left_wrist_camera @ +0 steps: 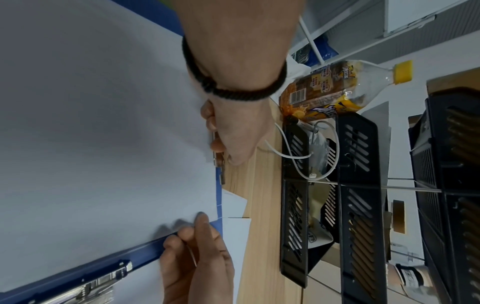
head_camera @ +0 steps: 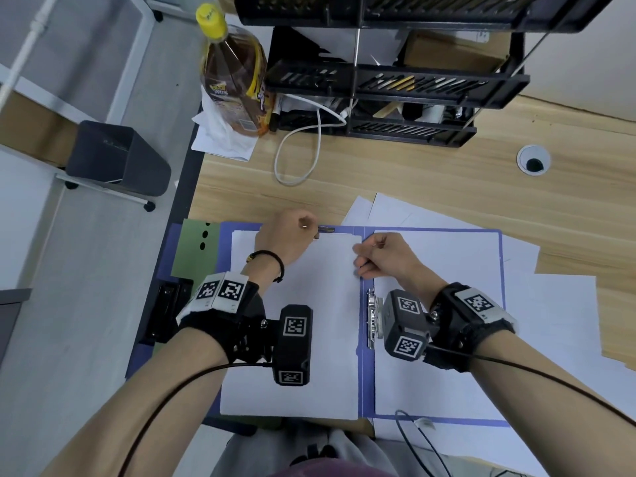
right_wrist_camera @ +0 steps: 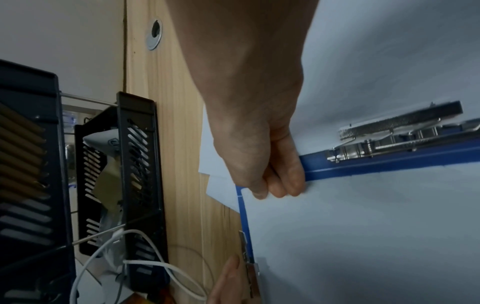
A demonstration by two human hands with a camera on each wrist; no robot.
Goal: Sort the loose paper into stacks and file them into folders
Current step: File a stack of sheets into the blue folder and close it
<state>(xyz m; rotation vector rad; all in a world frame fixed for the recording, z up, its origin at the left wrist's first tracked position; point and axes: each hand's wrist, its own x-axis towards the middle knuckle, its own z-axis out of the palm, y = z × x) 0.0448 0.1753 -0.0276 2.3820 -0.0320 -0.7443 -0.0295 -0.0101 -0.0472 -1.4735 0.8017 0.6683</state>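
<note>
Head: I see the folder (head_camera: 361, 373) open at 6 o'clock on the desk (head_camera: 413, 173), paper (head_camera: 309, 339) on its left half.
Left wrist: left hand (left_wrist_camera: 233, 131) pinches the clip (left_wrist_camera: 219, 162) at the paper's top edge.
Right wrist: right hand (right_wrist_camera: 262, 164), fingers curled, pinches the paper's corner by the spine.

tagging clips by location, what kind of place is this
Most likely an office desk: a wooden desk with a cable grommet, a black stacked document tray rack, and an open blue folder holding white paper.
</note>
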